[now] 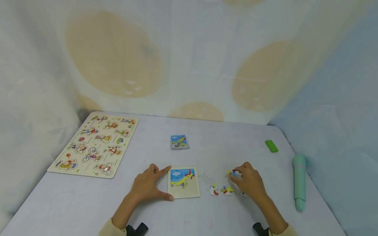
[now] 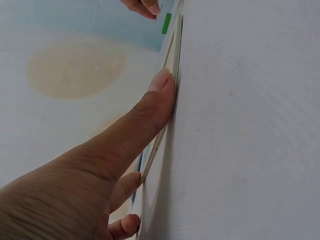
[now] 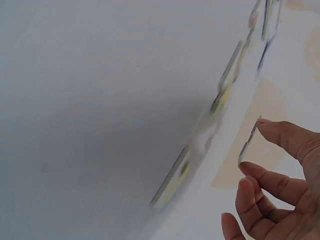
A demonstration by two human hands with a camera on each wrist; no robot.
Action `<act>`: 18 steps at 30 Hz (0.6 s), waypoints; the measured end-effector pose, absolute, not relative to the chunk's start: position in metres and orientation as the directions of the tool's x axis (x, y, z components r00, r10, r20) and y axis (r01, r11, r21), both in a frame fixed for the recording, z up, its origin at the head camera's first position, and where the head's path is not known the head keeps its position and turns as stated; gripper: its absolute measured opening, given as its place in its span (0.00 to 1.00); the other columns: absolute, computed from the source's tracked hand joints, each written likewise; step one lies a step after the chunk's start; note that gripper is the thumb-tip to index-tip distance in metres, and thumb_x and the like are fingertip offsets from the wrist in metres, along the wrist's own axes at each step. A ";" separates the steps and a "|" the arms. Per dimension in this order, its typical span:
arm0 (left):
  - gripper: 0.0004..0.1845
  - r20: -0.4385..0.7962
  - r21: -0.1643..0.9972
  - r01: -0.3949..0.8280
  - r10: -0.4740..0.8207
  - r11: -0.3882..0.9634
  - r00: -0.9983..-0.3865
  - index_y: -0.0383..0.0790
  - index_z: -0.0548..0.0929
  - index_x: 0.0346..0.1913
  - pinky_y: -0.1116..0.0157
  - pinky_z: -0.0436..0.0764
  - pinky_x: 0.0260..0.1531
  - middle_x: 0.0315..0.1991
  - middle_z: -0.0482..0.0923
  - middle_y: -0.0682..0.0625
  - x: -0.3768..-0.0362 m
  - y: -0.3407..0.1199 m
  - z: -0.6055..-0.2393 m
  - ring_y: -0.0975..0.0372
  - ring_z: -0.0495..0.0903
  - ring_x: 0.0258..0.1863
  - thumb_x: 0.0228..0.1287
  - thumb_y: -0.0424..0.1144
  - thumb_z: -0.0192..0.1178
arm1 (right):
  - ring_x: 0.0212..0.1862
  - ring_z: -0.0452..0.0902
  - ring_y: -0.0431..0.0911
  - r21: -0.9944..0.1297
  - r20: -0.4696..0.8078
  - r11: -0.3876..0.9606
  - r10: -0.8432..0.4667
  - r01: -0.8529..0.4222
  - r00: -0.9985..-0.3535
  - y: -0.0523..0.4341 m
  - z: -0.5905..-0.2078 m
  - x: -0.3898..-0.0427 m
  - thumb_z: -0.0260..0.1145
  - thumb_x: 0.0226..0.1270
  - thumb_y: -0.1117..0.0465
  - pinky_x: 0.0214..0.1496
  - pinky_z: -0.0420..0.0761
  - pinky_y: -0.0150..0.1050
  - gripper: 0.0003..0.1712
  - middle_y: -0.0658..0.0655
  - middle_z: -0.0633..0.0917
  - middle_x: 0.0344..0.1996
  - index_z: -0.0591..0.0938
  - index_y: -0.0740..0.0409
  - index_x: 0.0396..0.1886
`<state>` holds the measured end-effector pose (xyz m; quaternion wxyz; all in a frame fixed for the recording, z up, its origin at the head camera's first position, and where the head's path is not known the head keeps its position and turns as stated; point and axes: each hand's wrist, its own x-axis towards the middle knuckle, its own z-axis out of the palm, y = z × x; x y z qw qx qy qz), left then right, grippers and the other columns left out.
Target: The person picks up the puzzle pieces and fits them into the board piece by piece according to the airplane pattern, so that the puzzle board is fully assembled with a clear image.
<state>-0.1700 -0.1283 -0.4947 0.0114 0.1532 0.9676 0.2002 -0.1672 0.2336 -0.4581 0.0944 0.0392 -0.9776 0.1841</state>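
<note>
My left hand (image 1: 149, 183) rests at the left side of a small wooden puzzle board (image 1: 191, 192). Its straight index finger touches the upper left corner and its thumb the lower left one. The board is partly filled with a picture of a yellow plane on blue sky; the lower part is bare wood. To the right, my right hand (image 1: 251, 182) pinches a puzzle piece (image 3: 249, 141) between thumb and index finger, lifted off the table. Below that hand lie loose pieces: one with red (image 1: 214, 190), another with yellow (image 1: 226, 190), and a third partly hidden.
A picture card (image 1: 178, 142) with a similar plane lies behind the board. A large peg-style puzzle (image 1: 98, 147) with several figures covers the back left. Over on the right are a green block (image 1: 271, 146) and a mint-coloured cylinder (image 1: 300, 182) near the table edge.
</note>
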 end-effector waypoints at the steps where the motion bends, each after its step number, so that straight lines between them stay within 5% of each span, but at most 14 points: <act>1: 0.59 0.039 0.391 0.292 0.302 0.873 -0.953 0.63 0.68 0.64 0.66 0.58 0.20 0.36 0.60 0.53 -0.170 -0.128 -0.495 0.63 0.60 0.26 0.15 0.80 0.62 | 0.30 0.72 0.45 -0.360 0.192 0.926 -0.042 -0.110 -0.980 0.229 -0.457 -0.167 0.73 0.47 0.53 0.27 0.69 0.36 0.23 0.55 0.76 0.32 0.84 0.64 0.39; 18: 0.60 0.033 0.393 0.287 0.299 0.873 -0.954 0.63 0.68 0.64 0.66 0.58 0.20 0.36 0.59 0.54 -0.172 -0.129 -0.496 0.63 0.60 0.26 0.15 0.81 0.61 | 0.26 0.67 0.39 -0.397 0.192 0.896 -0.128 -0.196 -0.973 0.160 -0.456 -0.160 0.76 0.42 0.53 0.26 0.69 0.30 0.21 0.50 0.75 0.30 0.86 0.59 0.37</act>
